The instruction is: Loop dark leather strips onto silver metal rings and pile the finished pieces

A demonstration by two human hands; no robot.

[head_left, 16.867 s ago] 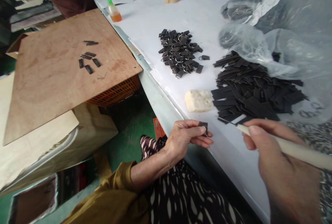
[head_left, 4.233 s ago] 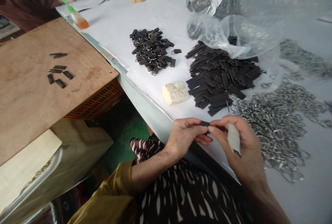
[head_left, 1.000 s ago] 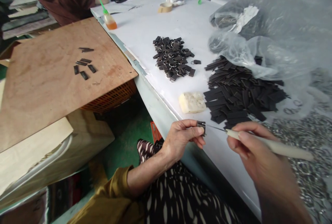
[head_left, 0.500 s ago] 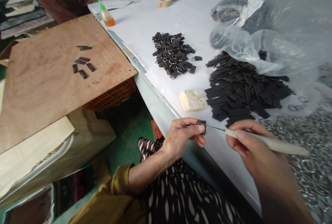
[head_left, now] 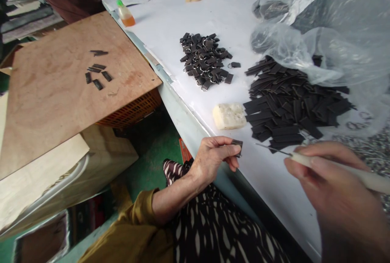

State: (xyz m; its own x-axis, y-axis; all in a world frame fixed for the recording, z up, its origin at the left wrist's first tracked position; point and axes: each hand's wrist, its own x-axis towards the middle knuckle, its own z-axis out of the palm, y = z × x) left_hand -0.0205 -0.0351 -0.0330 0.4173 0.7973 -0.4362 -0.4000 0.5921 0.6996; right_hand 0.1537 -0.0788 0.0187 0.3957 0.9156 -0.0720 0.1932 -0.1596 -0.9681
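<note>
Tab [head_left: 237, 147] pinched in part-closed left hand [head_left: 210, 159]; awl [head_left: 298, 158] gripped in curled right hand [head_left: 338, 186], tip just beside tab; strips [head_left: 289, 102] and block [head_left: 229, 116] beyond both.

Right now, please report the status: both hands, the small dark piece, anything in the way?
Left hand pinching small dark piece. Right hand gripping pale-handled tool, metal shaft apart from piece. Nothing seen between shaft and piece; pale block nearby.

On a table [head_left: 158, 19], a pile of tabs [head_left: 204, 61] lies left of a heap of strips [head_left: 294, 104]. A block [head_left: 230, 117] sits in front of the pile, just beyond the left hand [head_left: 209, 158]. Left of the table is a board [head_left: 55, 92].
</note>
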